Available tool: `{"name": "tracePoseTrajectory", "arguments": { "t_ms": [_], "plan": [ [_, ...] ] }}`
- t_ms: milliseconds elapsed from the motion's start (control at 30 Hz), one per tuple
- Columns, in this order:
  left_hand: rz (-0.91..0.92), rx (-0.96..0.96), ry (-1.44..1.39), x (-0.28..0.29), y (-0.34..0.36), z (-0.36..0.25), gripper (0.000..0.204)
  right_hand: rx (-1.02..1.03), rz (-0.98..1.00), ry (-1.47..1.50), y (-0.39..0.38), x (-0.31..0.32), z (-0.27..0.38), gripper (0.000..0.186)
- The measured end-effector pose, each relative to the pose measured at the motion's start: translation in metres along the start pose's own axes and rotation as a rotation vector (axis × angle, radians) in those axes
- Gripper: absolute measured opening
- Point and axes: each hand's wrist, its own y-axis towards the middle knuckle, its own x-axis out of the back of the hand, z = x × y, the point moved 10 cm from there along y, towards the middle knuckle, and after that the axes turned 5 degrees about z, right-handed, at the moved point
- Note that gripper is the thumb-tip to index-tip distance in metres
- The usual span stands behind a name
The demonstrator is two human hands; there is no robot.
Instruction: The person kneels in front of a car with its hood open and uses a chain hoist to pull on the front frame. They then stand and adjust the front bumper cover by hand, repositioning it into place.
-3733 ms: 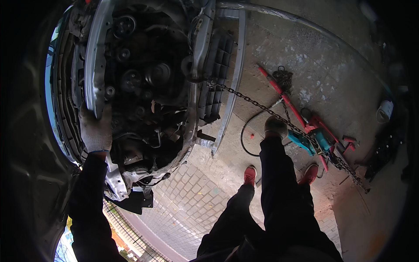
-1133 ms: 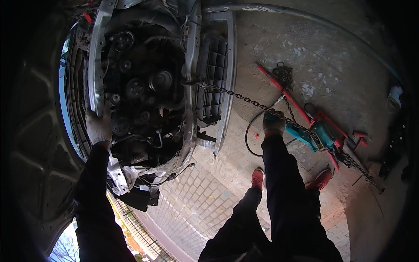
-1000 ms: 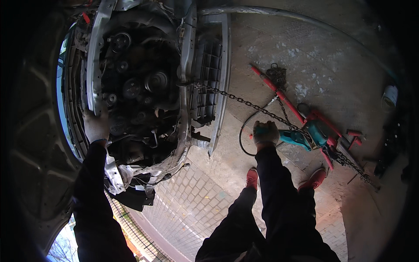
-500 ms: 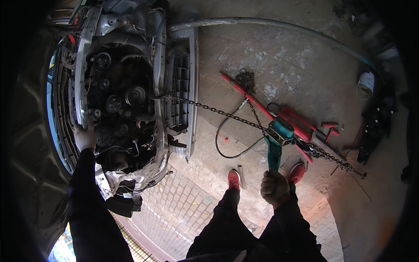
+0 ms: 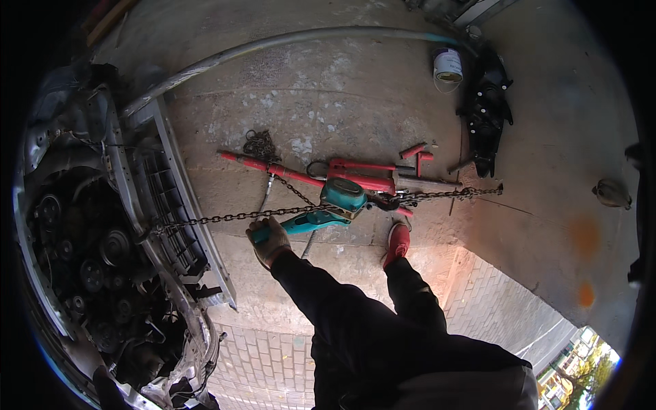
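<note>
Grey metal first, far left on my feed: a crossbar (image 5: 42, 290) curves past the dark engine bay (image 5: 92, 273), and the left hand (image 5: 85, 357), gloved, lies against it, too dim for me to tell how its fingers are set. Next along, the car's front beam (image 5: 126, 188) takes the near end of a taut chain (image 5: 239, 218), which crosses the black slatted panel (image 5: 171, 205) and runs rightward. And there's the right hand (image 5: 270, 242), also gloved, fingers clamped round the end of the teal lever (image 5: 311, 222). That lever points left and a little down, its long axis climbing gently rightward to the lever hoist (image 5: 344, 197), seen mid-floor between the car and the far chain end, in front of the red tool (image 5: 273, 167). I can't make out the hoist's dark top plate. Below it to the right, one red shoe (image 5: 398, 240); higher up, a pail (image 5: 447, 66) with a pale label, its print too small for me to read, just beside a long black part (image 5: 486, 113).
</note>
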Motion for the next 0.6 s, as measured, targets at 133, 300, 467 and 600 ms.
{"name": "tracePoseTrajectory", "arguments": {
  "t_ms": [133,300,467,600],
  "plan": [
    [0.054,0.081,0.043,-0.006,0.002,0.01,0.079,0.199,0.154,-0.334,0.04,-0.009,0.017,0.026],
    [0.075,0.093,0.089,-0.001,-0.001,0.0,0.078,-0.092,0.037,-0.066,-0.027,0.0,0.0,0.032],
    [-0.132,-0.049,0.059,0.015,-0.005,-0.019,0.076,-0.102,-0.103,-0.126,-0.066,-0.003,-0.002,0.03],
    [-0.046,0.001,-0.016,-0.001,0.001,-0.004,0.073,-0.199,-0.138,-0.2,-0.13,-0.009,0.01,0.029]
  ]
}}
